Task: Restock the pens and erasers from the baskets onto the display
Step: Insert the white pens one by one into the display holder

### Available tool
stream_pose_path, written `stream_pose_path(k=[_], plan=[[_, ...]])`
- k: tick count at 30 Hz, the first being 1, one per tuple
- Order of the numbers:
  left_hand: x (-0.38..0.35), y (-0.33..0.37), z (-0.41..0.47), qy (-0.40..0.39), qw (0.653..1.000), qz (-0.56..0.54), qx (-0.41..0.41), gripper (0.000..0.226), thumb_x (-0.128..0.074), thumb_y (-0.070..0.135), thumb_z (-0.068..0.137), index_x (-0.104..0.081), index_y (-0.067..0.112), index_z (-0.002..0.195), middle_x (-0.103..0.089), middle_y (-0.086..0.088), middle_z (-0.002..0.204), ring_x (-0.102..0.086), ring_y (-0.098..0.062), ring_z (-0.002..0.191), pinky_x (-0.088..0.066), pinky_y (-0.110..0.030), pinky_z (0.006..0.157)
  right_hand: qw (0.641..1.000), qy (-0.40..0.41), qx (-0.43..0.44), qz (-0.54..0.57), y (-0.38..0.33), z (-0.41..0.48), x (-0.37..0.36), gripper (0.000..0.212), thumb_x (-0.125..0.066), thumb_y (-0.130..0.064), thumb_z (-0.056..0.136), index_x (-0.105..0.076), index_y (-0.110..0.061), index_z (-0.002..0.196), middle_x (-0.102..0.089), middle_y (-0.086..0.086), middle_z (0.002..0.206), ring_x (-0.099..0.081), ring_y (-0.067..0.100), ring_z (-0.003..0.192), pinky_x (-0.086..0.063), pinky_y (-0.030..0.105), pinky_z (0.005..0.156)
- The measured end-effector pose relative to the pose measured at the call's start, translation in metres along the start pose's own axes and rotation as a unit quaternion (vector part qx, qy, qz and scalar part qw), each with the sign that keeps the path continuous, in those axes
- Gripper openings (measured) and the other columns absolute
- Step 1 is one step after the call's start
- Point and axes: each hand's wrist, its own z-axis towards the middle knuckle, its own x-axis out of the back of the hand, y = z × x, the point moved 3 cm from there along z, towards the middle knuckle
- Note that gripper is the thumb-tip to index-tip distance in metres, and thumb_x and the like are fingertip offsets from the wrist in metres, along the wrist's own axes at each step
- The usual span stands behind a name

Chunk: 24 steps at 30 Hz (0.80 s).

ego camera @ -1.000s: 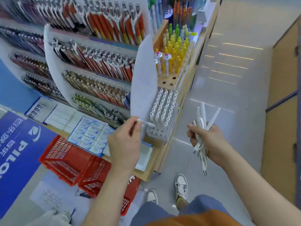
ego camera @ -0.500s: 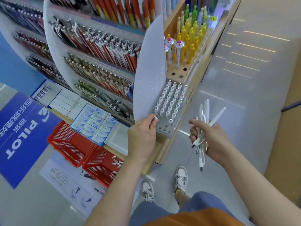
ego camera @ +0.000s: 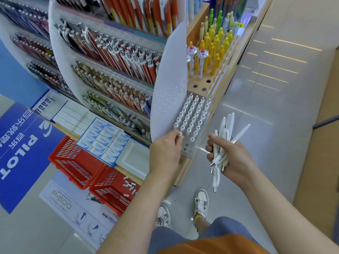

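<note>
My left hand [ego camera: 166, 153] pinches the top of one white pen [ego camera: 180, 133] standing in the front-left corner of the white pen rack [ego camera: 190, 153], which holds several rows of upright white pens [ego camera: 193, 114]. To its right, my right hand [ego camera: 232, 158] grips a bundle of white pens [ego camera: 221, 142], tips fanned up and down. Two red baskets sit on the floor: the left basket [ego camera: 75, 162] and the right basket [ego camera: 111, 189] with several small erasers [ego camera: 129, 186] in it.
A curved white display [ego camera: 170, 85] of clipped pens rises left of the rack. Boxed Campus erasers [ego camera: 103, 138] lie on the wooden shelf. Yellow and green pens [ego camera: 214, 46] stand behind. A blue Pilot sign [ego camera: 20, 149] leans at left. My shoes [ego camera: 200, 202] stand below.
My left hand moved right and lowered the single white pen into the rack's front-left corner. The view shifted closer and right; my right hand kept its bundle.
</note>
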Motion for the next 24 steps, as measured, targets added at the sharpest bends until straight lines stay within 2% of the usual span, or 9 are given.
stream_pose_path(k=[2, 3, 6, 9, 11, 14, 17, 20, 24], plan=[[0.006, 0.005, -0.008, -0.021, 0.999, -0.025, 0.027, 0.025, -0.058, 0.029, 0.092, -0.062, 0.017, 0.113, -0.070, 0.000, 0.090, -0.064, -0.021, 0.079, -0.053, -0.035, 0.071, 1.000, 0.002, 0.004, 0.030, 0.002, 0.000, -0.003, 0.009, -0.066, -0.012, 0.084, -0.063, -0.007, 0.090, -0.053, 0.003, 0.068, -0.054, 0.015, 0.058, -0.047, 0.023, 0.049], [0.012, 0.011, -0.014, -0.018, 0.999, -0.039, 0.025, 0.025, -0.056, 0.032, 0.093, -0.062, 0.020, 0.114, -0.069, 0.004, 0.091, -0.063, -0.016, 0.080, -0.052, -0.034, 0.072, 0.999, 0.002, 0.006, 0.045, 0.003, 0.000, -0.005, 0.013, -0.068, -0.016, 0.080, -0.062, -0.008, 0.088, -0.053, 0.002, 0.067, -0.054, 0.014, 0.057, -0.046, 0.023, 0.049], [0.024, 0.026, -0.040, -0.055, 0.995, -0.076, 0.023, 0.027, -0.047, 0.045, 0.093, -0.066, 0.026, 0.092, -0.065, 0.010, 0.079, -0.059, -0.006, 0.070, -0.049, -0.034, 0.067, 0.996, 0.006, 0.014, 0.090, 0.004, 0.000, -0.012, 0.014, -0.066, -0.024, 0.081, -0.060, -0.011, 0.083, -0.052, 0.000, 0.064, -0.051, 0.013, 0.053, -0.045, 0.023, 0.048], [0.021, 0.035, -0.065, -0.165, 0.971, -0.160, 0.070, 0.029, -0.049, 0.059, 0.084, -0.062, 0.039, 0.100, -0.066, 0.013, 0.076, -0.061, -0.005, 0.069, -0.052, -0.034, 0.069, 0.989, 0.005, 0.026, 0.143, 0.004, 0.000, -0.019, 0.017, -0.057, -0.024, 0.092, -0.057, -0.011, 0.082, -0.049, 0.000, 0.063, -0.048, 0.011, 0.051, -0.044, 0.021, 0.048], [0.017, 0.038, -0.073, -0.181, 0.954, -0.214, 0.106, 0.024, -0.061, 0.045, 0.082, -0.053, 0.053, 0.103, -0.067, 0.013, 0.077, -0.064, -0.007, 0.066, -0.055, -0.038, 0.069, 0.987, 0.003, 0.033, 0.159, 0.003, 0.000, -0.023, 0.019, -0.058, -0.027, 0.091, -0.057, -0.011, 0.081, -0.047, 0.000, 0.063, -0.047, 0.011, 0.052, -0.044, 0.021, 0.049], [0.017, 0.035, -0.075, -0.165, 0.951, -0.234, 0.116, 0.040, -0.062, 0.024, 0.088, -0.055, 0.061, 0.101, -0.068, 0.008, 0.074, -0.067, -0.013, 0.066, -0.057, -0.040, 0.070, 0.991, 0.025, 0.051, 0.121, 0.000, 0.000, -0.025, 0.024, -0.060, -0.034, 0.088, -0.059, -0.012, 0.079, -0.048, 0.000, 0.065, -0.048, 0.012, 0.056, -0.046, 0.024, 0.053], [0.025, 0.032, -0.071, -0.162, 0.952, -0.243, 0.093, 0.031, -0.052, 0.026, 0.097, -0.060, 0.054, 0.107, -0.066, 0.010, 0.071, -0.065, -0.005, 0.061, -0.057, -0.031, 0.067, 0.994, 0.067, 0.066, 0.049, -0.005, 0.000, -0.020, 0.026, -0.060, -0.036, 0.090, -0.061, -0.016, 0.075, -0.051, -0.002, 0.063, -0.051, 0.013, 0.056, -0.045, 0.025, 0.053], [0.038, 0.025, -0.064, -0.123, 0.950, -0.269, 0.099, 0.027, -0.048, 0.029, 0.097, -0.060, 0.049, 0.112, -0.058, 0.009, 0.065, -0.053, -0.001, 0.058, -0.045, -0.018, 0.057, 0.994, 0.066, 0.083, -0.026, -0.010, -0.002, -0.014, 0.022, -0.062, -0.030, 0.091, -0.062, -0.014, 0.076, -0.048, -0.002, 0.056, -0.046, 0.013, 0.053, -0.039, 0.027, 0.053], [0.051, 0.023, -0.052, -0.063, 0.893, -0.410, 0.175, 0.022, -0.049, 0.015, 0.095, -0.068, 0.022, 0.102, -0.061, 0.004, 0.070, -0.055, -0.009, 0.065, -0.047, -0.020, 0.060, 0.994, 0.013, 0.099, -0.048, -0.010, -0.003, -0.011, 0.012, -0.061, -0.013, 0.091, -0.061, -0.008, 0.080, -0.052, 0.002, 0.057, -0.045, 0.013, 0.052, -0.040, 0.021, 0.046]])
